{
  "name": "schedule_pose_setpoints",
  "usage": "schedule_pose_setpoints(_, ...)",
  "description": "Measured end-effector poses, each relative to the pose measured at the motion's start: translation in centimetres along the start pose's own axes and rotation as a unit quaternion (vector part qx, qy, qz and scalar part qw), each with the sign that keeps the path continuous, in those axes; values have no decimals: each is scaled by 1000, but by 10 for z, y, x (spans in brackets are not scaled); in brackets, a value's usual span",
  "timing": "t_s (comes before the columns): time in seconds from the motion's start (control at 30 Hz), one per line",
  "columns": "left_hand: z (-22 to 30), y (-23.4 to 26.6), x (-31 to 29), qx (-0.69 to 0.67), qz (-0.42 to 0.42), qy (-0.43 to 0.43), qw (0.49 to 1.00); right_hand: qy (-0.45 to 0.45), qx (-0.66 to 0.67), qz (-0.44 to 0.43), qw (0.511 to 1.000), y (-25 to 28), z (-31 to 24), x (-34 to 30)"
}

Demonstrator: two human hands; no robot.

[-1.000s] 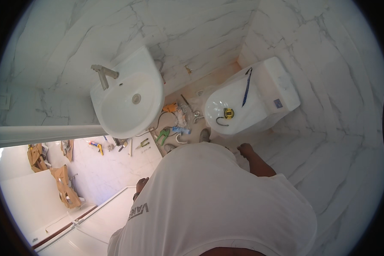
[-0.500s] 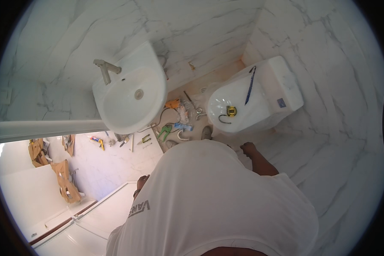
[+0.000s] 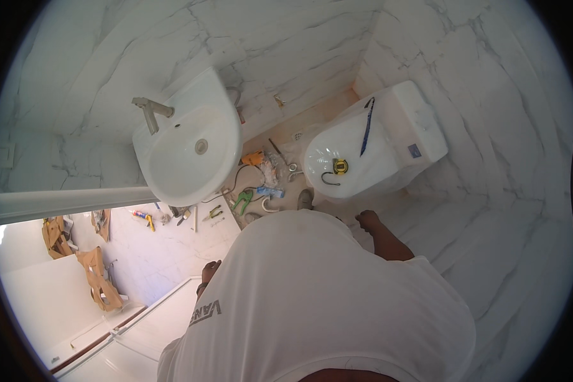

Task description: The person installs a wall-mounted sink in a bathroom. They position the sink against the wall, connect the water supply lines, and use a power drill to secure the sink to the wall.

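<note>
My right hand [image 3: 367, 220] hangs beside my body, its fingers curled in, with nothing visible in it. It is nearest to the front of the white toilet [image 3: 350, 184]. On the toilet lid lie a yellow-and-black tape measure [image 3: 340, 167], a dark curved hook-like piece [image 3: 328, 180] and a long blue-and-black strip [image 3: 367, 130]. My left hand [image 3: 209, 272] hangs low at my other side, next to a white-framed panel [image 3: 165, 299]; my shirt partly hides its fingers. A white washbasin [image 3: 184, 162] with a metal faucet [image 3: 151, 111] stands ahead to the left.
Between basin and toilet, the floor holds green pipe cutters [image 3: 242, 200], an orange tool [image 3: 253, 158], a blue packet [image 3: 270, 191] and a curved white pipe [image 3: 268, 205]. Pliers [image 3: 216, 211], a caulking gun [image 3: 145, 218] and torn cardboard [image 3: 99, 277] lie left. Marble-patterned walls surround me.
The whole view has shifted slightly, so the basin and toilet sit a little farther left. Both hands stay hanging at my sides.
</note>
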State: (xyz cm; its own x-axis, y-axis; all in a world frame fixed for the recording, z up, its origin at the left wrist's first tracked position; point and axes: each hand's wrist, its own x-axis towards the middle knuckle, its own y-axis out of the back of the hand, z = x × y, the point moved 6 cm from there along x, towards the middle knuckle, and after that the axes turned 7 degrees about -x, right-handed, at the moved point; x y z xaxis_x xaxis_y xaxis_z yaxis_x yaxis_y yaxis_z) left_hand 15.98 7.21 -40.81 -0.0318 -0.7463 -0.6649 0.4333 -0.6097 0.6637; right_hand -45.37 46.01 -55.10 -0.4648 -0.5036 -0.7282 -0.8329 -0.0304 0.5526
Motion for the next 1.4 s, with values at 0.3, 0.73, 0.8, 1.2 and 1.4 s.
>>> schedule_pose_setpoints(0.3,-2,-9,17,34,-26,-5,999,-54,-1,-25,998,-3,1,-8)
schedule_pose_setpoints(0.73,16,-12,28,46,-41,-15,998,-11,-72,30,997,2,-23,-13)
schedule_pose_setpoints(0.8,18,-13,30,49,-43,-18,998,-17,-100,25,995,3,-26,-15)
schedule_pose_setpoints(1.2,15,-12,19,45,-38,-24,998,47,-195,-11,980,-19,-13,3)
schedule_pose_setpoints(1.4,-1,-4,0,33,-16,-16,999,-87,-28,-61,994,-19,1,0)
